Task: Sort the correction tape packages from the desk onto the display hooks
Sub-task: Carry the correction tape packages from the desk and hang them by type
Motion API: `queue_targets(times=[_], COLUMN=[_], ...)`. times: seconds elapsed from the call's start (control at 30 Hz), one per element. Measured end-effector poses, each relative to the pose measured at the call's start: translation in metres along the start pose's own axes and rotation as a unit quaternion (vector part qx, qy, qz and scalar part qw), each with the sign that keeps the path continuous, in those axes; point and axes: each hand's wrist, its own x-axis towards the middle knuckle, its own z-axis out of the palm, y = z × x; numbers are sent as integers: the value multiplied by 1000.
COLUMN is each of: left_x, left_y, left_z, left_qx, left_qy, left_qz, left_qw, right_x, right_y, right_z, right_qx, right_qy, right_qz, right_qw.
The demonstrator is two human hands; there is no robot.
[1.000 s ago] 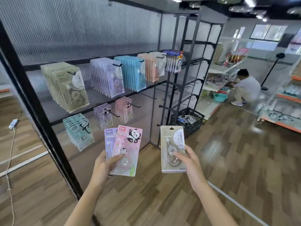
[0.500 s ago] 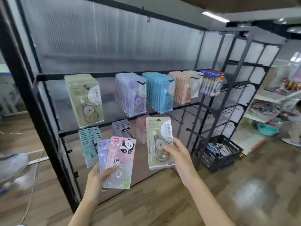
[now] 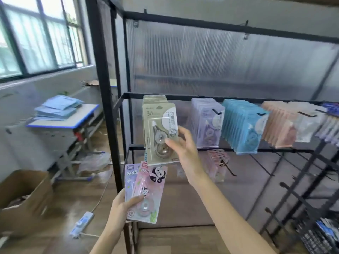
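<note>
Right hand [image 3: 184, 149] pinches the beige package [image 3: 160, 132] by its right edge before the beige stack [image 3: 155, 99]; left hand [image 3: 122, 208] fingers clamp two panda packages [image 3: 146, 191] below.

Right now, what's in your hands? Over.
Right hand grips beige package, up at matching beige stack. Left hand holds pink and purple panda packages. Nothing blocking.

The olive-green carded correction tape package [image 3: 160, 133] hides the hook and most of the matching green stack [image 3: 155, 99] behind the right hand's fingers [image 3: 180, 142]. Under the left thumb, the pink panda package [image 3: 149, 191] covers most of the lilac panda package [image 3: 130, 178]. Print on all cards is blurred.
</note>
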Motion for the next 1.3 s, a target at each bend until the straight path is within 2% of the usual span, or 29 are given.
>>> queue_targets(times=[0.43,0.63,0.9,1.0,1.17,1.3], left_x=[-31,-35,-33,-31,-21,-16], left_y=[-3,2,9,9,3,-5], left_z=[2,2,19,30,54,79], left_qx=[5,-19,-28,-23,-31,-17], left_qy=[104,127,107,92,67,23], left_qz=[32,43,59,56,46,36], left_qw=[994,991,992,994,996,999], right_x=[13,35,43,27,-17,-35], right_y=[27,30,41,49,77,99], right_z=[9,12,-1,-18,-51,-71], right_qx=[-52,-207,-325,-259,-177,-119], right_qy=[-16,16,48,46,-50,-38], right_qz=[2,-11,-3,-5,57,98], right_qw=[999,978,944,965,981,987])
